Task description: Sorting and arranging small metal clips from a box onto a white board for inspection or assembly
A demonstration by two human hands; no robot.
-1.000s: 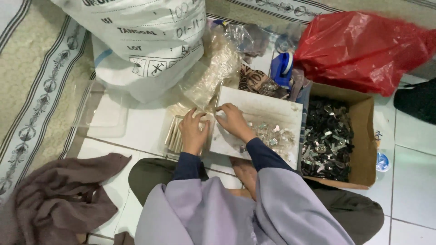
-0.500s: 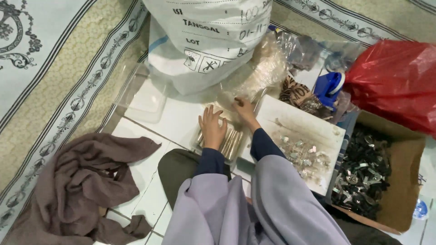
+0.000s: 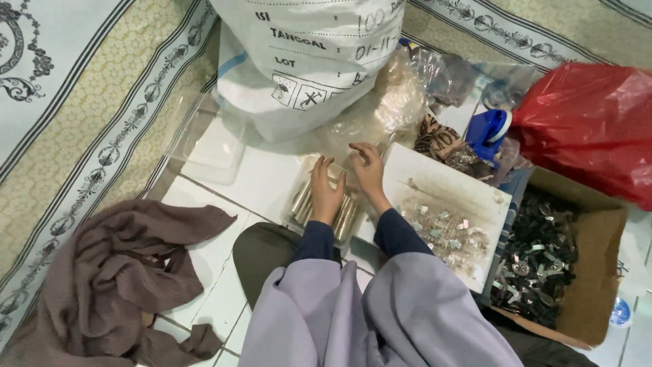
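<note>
The left hand point(image 3: 327, 194) lies palm down, fingers spread flat, on a small clear tray point(image 3: 297, 182) just below the middle of the frame. The tray holds a row of thin metal tubes point(image 3: 301, 198) packed side by side, and the hand covers the middle of them without gripping any. The right hand point(image 3: 369, 171) sits just to the right, fingers loosely curled and open, its tips over the upper right corner of the same tray. Whether it pinches a tube there, I cannot tell. Both wrists come out of dark blue sleeves point(image 3: 394, 233) under a loose lilac garment point(image 3: 380, 312) that fills the lower middle of the frame.

Touching the tray on the right is a flat white board point(image 3: 451, 194), stained brown, with a scatter of small silver metal pieces point(image 3: 445, 228) on its lower half. Right of the board stands an open cardboard box point(image 3: 598, 272) full of dark metal parts point(image 3: 540, 255). Above the box, in the upper right, lies a red plastic bag point(image 3: 591, 126), with a blue plastic object point(image 3: 489, 129) beside it.

Above the hands is a large white sack point(image 3: 305, 61), with crumpled clear plastic bags point(image 3: 401, 102) at its foot. An empty clear plastic container point(image 3: 214, 143) rests left of the sack on the white tiled floor point(image 3: 261, 180). In the lower left lies a bunched brown cloth point(image 3: 122, 272), and a patterned mat point(image 3: 81, 102) covers the upper left.
</note>
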